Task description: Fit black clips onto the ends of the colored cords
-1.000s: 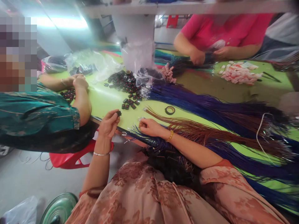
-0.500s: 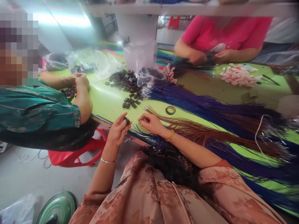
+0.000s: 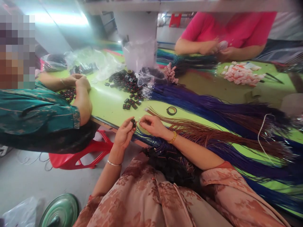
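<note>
Over green table (image 3: pixel 104 97), hands (image 3: pixel 123 135) pinch black connector (image 3: pixel 133 123) and silvery tip (image 3: pixel 138 122).

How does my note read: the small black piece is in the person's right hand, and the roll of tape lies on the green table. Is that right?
Not quite: the head view shows the small black piece in the person's left hand, not the right hand. The roll of tape lies on the green table.

Black plastic block (image 3: pixel 133 123) looking matt, plastic bag (image 3: pixel 100 64) glistening, smooth worktop (image 3: pixel 104 102) gleaming, plastic stool (image 3: pixel 68 160) shining below the near edge
</note>
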A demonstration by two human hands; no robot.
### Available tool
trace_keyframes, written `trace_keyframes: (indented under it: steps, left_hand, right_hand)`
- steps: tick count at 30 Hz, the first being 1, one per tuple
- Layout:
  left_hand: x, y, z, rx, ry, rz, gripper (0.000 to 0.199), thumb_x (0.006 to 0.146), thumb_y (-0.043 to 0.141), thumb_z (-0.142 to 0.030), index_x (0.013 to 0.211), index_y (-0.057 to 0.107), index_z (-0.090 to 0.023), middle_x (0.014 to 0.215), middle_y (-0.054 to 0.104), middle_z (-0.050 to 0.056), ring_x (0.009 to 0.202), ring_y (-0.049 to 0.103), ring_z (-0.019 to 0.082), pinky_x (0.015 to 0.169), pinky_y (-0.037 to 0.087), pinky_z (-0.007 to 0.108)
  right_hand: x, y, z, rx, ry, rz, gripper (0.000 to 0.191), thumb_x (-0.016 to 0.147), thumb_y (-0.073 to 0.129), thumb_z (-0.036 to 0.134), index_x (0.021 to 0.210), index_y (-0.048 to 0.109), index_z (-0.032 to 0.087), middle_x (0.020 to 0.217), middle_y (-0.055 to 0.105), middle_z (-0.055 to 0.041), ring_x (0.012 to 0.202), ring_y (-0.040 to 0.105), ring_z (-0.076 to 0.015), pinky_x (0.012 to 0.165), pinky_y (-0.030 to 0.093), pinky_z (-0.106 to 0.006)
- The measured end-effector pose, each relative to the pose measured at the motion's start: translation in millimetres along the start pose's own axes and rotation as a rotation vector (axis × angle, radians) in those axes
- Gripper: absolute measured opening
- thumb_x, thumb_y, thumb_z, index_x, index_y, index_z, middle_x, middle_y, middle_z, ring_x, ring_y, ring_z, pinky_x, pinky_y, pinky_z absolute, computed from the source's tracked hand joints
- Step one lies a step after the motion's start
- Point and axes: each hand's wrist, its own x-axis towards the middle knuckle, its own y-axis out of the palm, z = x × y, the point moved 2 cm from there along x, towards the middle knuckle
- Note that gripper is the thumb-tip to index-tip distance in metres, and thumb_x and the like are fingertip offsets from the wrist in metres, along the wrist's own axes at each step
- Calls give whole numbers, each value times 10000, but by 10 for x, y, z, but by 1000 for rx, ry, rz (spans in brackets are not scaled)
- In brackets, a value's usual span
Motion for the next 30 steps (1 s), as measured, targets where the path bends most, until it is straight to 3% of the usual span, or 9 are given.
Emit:
trace_keyframes:
  steps: [9, 17, 30]
  left_hand:
    - [4, 66, 50, -28, -48, 65, 329, 736, 724, -203, 1064, 697, -200, 882, 672, 25, 774, 601, 82, 734, 485, 195]
    - [-19, 53, 49, 9, -75, 90, 350, 743, 722, -228, 1090, 693, -196, 906, 678, 37, 757, 610, 97, 784, 494, 243]
    - [-43, 72, 74, 59, -58, 19, 358, 675, 782, -213, 1026, 723, -175, 836, 694, 27, 665, 588, 76, 658, 487, 192]
  right_hand:
    - [-35, 6, 47, -204, -86, 67, 173, 785, 466, 224, 634, 519, 158, 592, 460, 45, 578, 374, -81, 577, 280, -208]
    - [-37, 9, 53, -279, -75, 72, 132, 727, 488, 211, 611, 525, 162, 580, 490, 41, 556, 338, -83, 565, 268, -211]
    - [-30, 2, 39, -343, -51, 104, 134, 735, 517, 201, 617, 558, 153, 556, 476, 41, 545, 354, -83, 551, 253, -215]
